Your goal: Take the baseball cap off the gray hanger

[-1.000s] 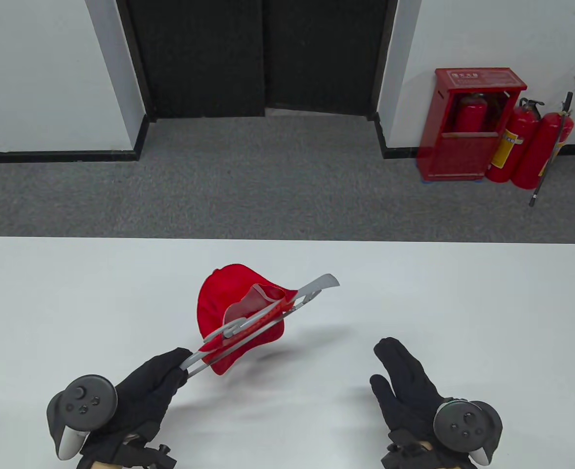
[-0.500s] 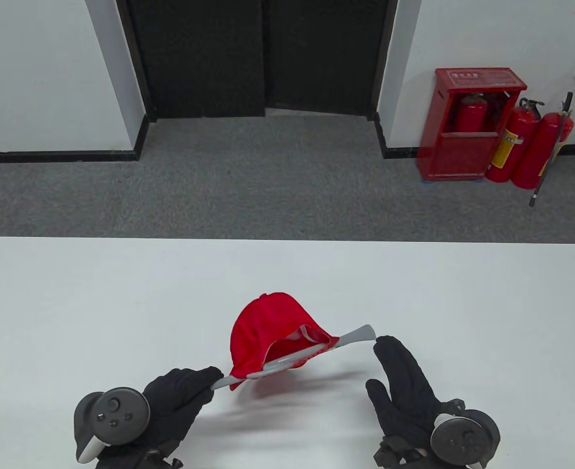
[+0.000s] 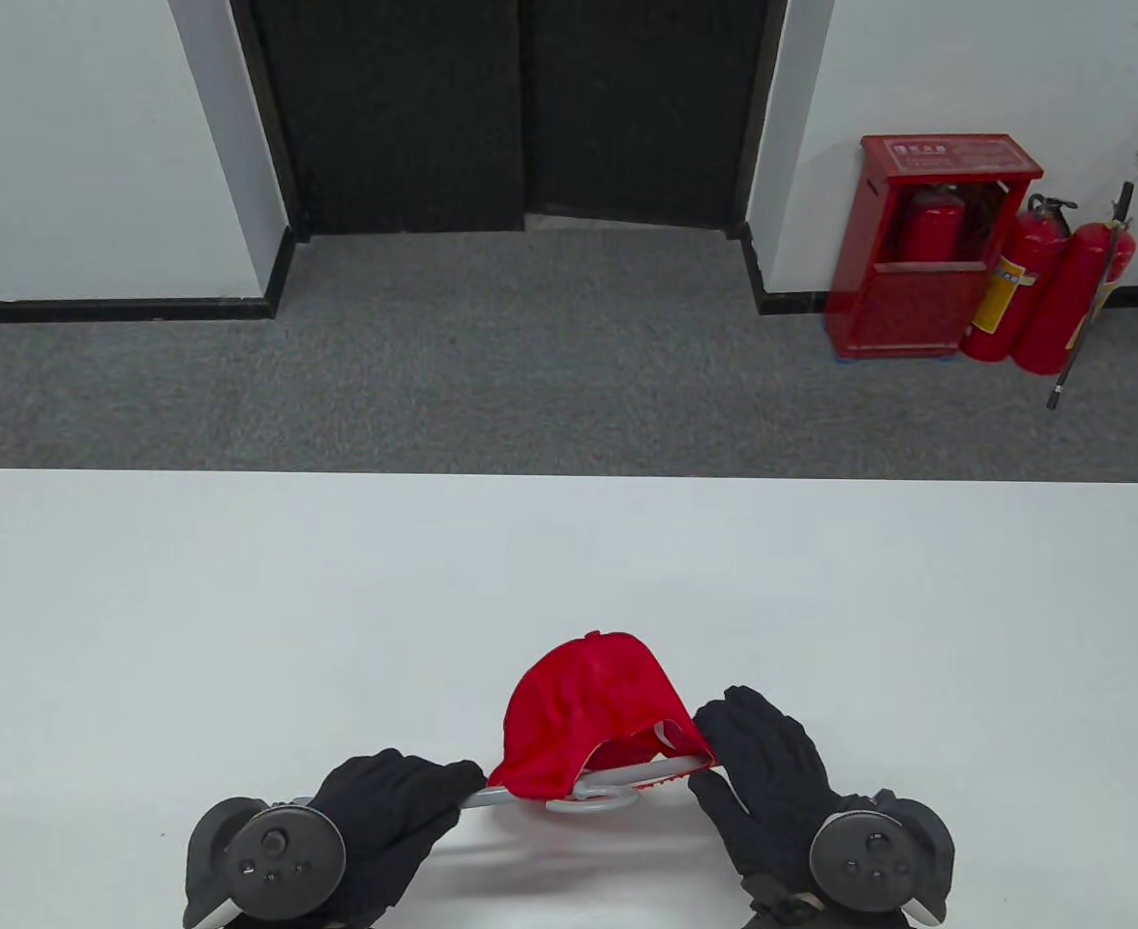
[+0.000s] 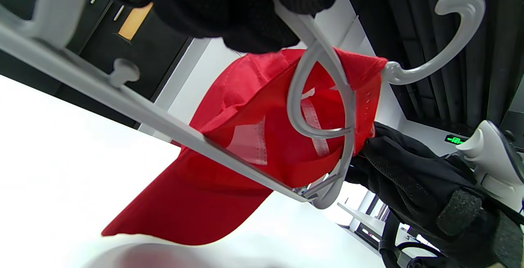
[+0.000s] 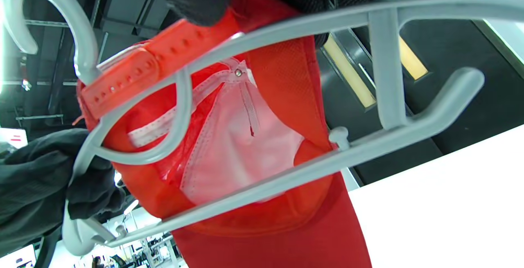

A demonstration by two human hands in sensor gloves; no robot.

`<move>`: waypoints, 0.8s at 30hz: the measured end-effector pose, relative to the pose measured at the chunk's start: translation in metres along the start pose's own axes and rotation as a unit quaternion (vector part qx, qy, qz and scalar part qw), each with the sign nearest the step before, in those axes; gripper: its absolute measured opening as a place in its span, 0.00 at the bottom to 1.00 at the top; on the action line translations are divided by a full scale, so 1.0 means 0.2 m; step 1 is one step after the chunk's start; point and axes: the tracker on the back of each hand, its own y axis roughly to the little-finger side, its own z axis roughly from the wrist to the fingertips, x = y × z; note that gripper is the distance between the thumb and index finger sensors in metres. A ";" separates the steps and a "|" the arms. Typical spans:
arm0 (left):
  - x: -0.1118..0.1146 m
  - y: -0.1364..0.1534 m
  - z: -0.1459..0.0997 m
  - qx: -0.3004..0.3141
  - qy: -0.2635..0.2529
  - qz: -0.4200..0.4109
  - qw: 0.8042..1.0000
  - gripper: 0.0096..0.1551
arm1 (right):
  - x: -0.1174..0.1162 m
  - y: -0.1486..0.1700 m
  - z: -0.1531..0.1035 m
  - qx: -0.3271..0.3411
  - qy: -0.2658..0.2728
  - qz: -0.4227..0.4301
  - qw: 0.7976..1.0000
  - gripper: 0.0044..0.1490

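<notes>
Left hand [image 3: 390,803] gripping gray hanger [image 3: 588,795] end, right hand [image 3: 758,774] pinching red baseball cap [image 3: 583,711] strap, above white table [image 3: 240,600]

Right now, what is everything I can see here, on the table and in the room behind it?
Baseball cap: one, red, hanging on the hanger near the table's front edge, between the two hands.
Hanger: one, gray plastic, lifted above the table, a hand at each end.
Table: one, white, filling the lower half of the table view.
Fire extinguisher cabinet: one, red, against the far wall on the right.
Fire extinguishers: two red ones beside the cabinet, another inside it.
Double door: one, black, in the far wall.
Carpet: gray, on the floor beyond the table.
Left hand: black glove, grips the hanger's left end.
Right hand: black glove, at the hanger's right end, by the cap's strap.
</notes>
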 end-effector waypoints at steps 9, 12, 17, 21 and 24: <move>0.01 -0.01 0.00 -0.001 0.012 0.022 1.000 0.24 | 0.02 -0.14 -0.01 0.097 0.050 -0.042 0.993 0.24; 0.01 -0.01 0.00 -0.004 0.008 0.036 0.999 0.24 | 0.03 -0.16 -0.02 0.114 0.055 -0.037 0.991 0.24; 0.01 -0.02 0.00 -0.008 0.002 0.062 0.998 0.24 | 0.03 -0.19 -0.03 0.139 0.065 -0.030 0.988 0.24; 0.01 -0.03 0.00 -0.006 -0.005 0.107 0.994 0.24 | 0.03 -0.23 -0.03 0.169 0.073 -0.036 0.982 0.24; 0.02 -0.04 0.00 -0.003 -0.011 0.119 0.993 0.24 | 0.04 -0.26 -0.04 0.185 0.083 -0.037 0.978 0.23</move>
